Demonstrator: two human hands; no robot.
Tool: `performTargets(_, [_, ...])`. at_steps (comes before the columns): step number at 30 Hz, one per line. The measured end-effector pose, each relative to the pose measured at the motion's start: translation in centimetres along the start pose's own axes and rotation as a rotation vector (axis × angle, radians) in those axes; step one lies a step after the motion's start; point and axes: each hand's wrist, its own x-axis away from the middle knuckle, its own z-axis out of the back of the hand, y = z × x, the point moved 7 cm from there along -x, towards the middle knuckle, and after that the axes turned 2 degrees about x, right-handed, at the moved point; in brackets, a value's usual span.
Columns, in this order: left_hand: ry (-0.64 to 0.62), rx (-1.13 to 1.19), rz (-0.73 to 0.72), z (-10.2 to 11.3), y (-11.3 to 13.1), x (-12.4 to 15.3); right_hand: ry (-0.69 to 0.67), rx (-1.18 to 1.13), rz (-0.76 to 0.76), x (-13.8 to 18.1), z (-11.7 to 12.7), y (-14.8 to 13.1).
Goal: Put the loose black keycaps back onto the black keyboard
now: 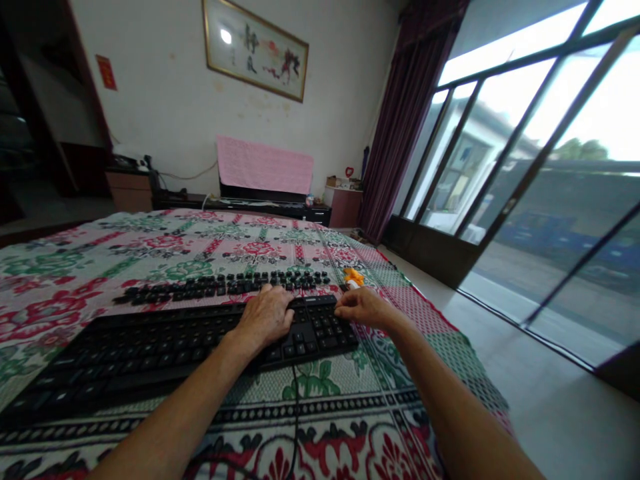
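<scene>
A black keyboard [150,350] lies across the patterned cloth in front of me. My left hand [267,317] rests on its upper right part, fingers curled down onto the keys. My right hand [361,308] is at the keyboard's far right corner, fingers bent and touching its edge. Behind the keyboard, loose black keycaps [220,285] lie in rows on the cloth. A small orange tool [353,276] sits just beyond my right hand.
The flowered cloth [320,413] covers a large table whose right edge drops to a tiled floor [530,373]. The keyboard's cable [295,413] runs toward me. A low cabinet with a pink cover [265,165] stands at the far wall, with tall windows [525,167] to the right.
</scene>
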Motion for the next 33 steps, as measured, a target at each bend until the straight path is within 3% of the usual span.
performTargets(18, [-0.008,-0.010,-0.006,0.0,0.0,0.0,0.015,0.117,-0.095,-0.2,0.2,-0.3])
performTargets(21, [-0.003,-0.009,-0.005,0.1,0.1,0.0,0.093,0.114,-0.085,-0.2,0.0,-0.1])
performTargets(26, [0.004,-0.004,-0.014,0.0,0.1,0.0,0.331,0.126,0.050,0.4,0.1,-0.7])
performTargets(33, [0.025,-0.011,-0.024,0.1,0.0,0.0,0.429,0.077,0.118,1.0,-0.2,-0.3])
